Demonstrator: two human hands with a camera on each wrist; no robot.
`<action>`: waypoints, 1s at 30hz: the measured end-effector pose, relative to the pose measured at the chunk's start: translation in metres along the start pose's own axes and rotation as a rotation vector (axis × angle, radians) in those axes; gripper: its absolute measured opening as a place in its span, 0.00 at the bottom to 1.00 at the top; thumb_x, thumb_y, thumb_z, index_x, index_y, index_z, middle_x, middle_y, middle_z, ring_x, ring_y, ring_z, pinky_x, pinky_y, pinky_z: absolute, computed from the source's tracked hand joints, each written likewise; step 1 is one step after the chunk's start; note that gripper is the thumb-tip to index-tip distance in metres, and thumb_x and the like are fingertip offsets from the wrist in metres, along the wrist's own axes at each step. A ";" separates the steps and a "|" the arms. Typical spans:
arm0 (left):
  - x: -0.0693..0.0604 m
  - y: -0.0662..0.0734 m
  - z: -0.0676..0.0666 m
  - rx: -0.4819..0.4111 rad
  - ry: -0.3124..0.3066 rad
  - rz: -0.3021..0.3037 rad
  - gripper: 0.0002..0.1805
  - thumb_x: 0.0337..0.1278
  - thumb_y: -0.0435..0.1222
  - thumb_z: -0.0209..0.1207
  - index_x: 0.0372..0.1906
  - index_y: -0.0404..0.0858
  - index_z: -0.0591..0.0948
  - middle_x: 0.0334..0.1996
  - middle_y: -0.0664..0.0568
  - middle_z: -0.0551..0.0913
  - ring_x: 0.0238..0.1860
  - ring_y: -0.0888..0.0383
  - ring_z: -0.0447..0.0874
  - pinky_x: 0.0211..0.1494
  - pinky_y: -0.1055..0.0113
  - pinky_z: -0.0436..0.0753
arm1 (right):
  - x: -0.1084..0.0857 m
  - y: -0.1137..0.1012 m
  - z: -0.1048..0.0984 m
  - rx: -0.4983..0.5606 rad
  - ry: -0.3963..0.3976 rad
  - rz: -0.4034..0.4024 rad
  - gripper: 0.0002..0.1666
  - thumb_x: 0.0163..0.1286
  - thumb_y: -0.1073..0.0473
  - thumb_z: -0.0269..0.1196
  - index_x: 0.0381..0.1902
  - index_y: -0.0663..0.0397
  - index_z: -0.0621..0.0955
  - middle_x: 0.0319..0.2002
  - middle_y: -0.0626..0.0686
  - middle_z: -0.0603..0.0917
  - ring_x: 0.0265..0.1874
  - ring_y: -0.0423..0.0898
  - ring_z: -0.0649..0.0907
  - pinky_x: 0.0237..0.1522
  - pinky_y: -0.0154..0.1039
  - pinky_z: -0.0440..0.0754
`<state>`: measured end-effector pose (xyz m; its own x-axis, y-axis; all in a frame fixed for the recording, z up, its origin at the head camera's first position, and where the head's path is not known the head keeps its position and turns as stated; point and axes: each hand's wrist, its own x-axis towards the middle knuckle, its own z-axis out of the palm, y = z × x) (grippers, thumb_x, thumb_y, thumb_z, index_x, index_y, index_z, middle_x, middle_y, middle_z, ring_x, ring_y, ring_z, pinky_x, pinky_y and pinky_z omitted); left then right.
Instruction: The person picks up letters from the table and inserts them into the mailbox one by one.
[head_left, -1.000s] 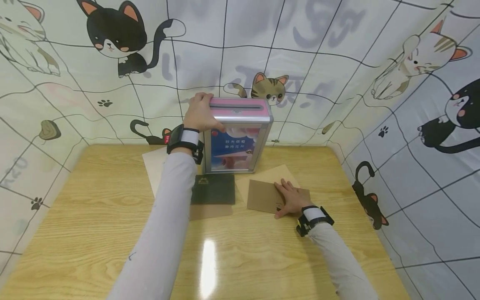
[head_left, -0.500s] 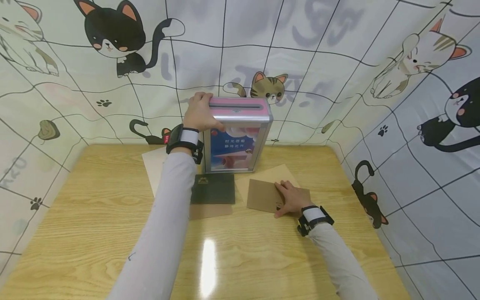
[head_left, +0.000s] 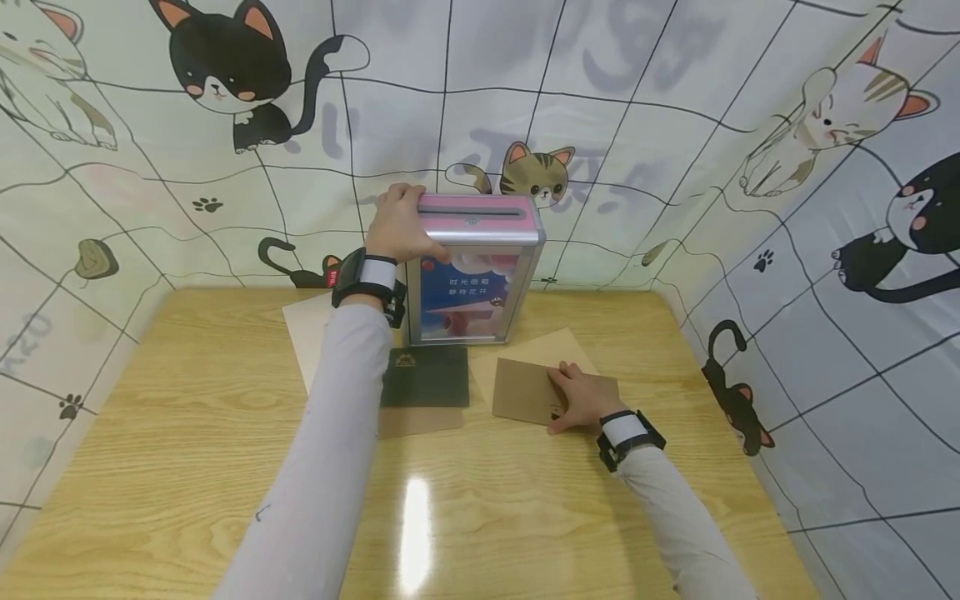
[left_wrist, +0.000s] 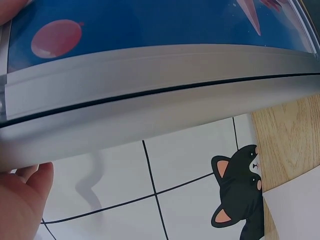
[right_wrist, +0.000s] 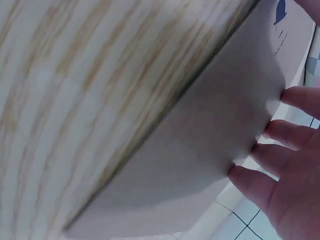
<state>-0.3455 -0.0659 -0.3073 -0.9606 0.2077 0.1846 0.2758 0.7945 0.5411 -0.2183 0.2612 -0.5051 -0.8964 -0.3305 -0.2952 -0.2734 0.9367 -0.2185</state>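
Observation:
A silver-framed box (head_left: 528,283) with a pink slotted top stands upright at the back middle of the table. My left hand (head_left: 400,227) grips its upper left corner, thumb on the front and fingers over the top. In the left wrist view the box's metal edge (left_wrist: 160,107) crosses above my fingers (left_wrist: 40,180). At the right, a brown envelope (head_left: 521,390) lies flat, and my right hand (head_left: 587,398) holds its right part between thumb and fingers. The right wrist view has the fingertips (right_wrist: 240,172) against one edge of this envelope (right_wrist: 200,145), which bends slightly.
A dark green envelope (head_left: 429,379) lies over a brown one (head_left: 427,422) in front of the box. A pale yellow envelope (head_left: 564,346) lies partly under the right one. White paper (head_left: 307,329) sits left; a cat-printed sheet (head_left: 480,117) rises behind.
My right hand's fingers have drawn slightly closer together on the brown envelope. The left hand and the box have kept their places.

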 end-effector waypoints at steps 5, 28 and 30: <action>-0.005 0.003 -0.003 0.003 0.011 -0.013 0.58 0.15 0.48 0.71 0.66 0.39 0.60 0.65 0.45 0.58 0.62 0.48 0.56 0.59 0.53 0.69 | -0.002 -0.004 -0.005 -0.009 0.003 -0.027 0.60 0.40 0.38 0.70 0.66 0.61 0.61 0.65 0.70 0.57 0.63 0.68 0.58 0.55 0.60 0.67; 0.001 0.000 0.001 -0.001 -0.006 0.000 0.60 0.15 0.48 0.73 0.67 0.40 0.59 0.66 0.44 0.56 0.64 0.46 0.54 0.59 0.54 0.69 | 0.001 0.002 -0.013 0.077 -0.040 -0.066 0.45 0.52 0.41 0.60 0.62 0.64 0.67 0.62 0.69 0.63 0.59 0.63 0.68 0.54 0.53 0.71; 0.002 -0.001 0.001 -0.002 -0.004 0.001 0.60 0.15 0.48 0.73 0.67 0.40 0.59 0.66 0.44 0.56 0.64 0.46 0.54 0.59 0.54 0.69 | 0.001 0.001 -0.013 0.087 -0.018 -0.092 0.43 0.53 0.42 0.59 0.60 0.65 0.69 0.59 0.68 0.68 0.54 0.60 0.73 0.52 0.51 0.73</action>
<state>-0.3478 -0.0656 -0.3084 -0.9605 0.2107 0.1816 0.2765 0.7933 0.5424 -0.2237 0.2633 -0.4934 -0.8623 -0.4177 -0.2864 -0.3227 0.8890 -0.3250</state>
